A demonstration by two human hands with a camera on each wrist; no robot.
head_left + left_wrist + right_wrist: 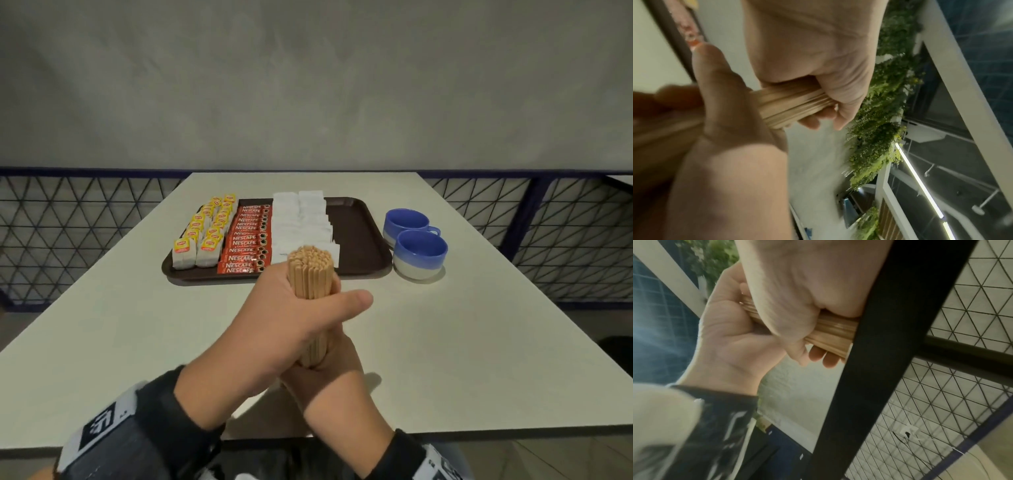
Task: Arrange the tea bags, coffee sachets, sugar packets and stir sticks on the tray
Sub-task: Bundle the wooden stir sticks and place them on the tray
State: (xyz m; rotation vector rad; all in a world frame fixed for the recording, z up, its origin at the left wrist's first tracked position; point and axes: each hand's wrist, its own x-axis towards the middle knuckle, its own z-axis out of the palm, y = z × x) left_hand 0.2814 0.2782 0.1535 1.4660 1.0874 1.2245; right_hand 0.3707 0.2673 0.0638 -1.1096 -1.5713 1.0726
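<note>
Both hands hold a thick bundle of wooden stir sticks upright above the table, just in front of the brown tray. My left hand grips the bundle's middle, thumb pointing right. My right hand grips its lower end from below. On the tray lie rows of yellow-tagged tea bags at the left, red coffee sachets beside them, and white sugar packets in the middle. The tray's right part is bare. The wrist views show the bundle with fingers curled round it.
Two blue-and-white cups stand on the white table right of the tray. A dark wire-mesh railing runs behind the table on both sides, with a grey wall beyond.
</note>
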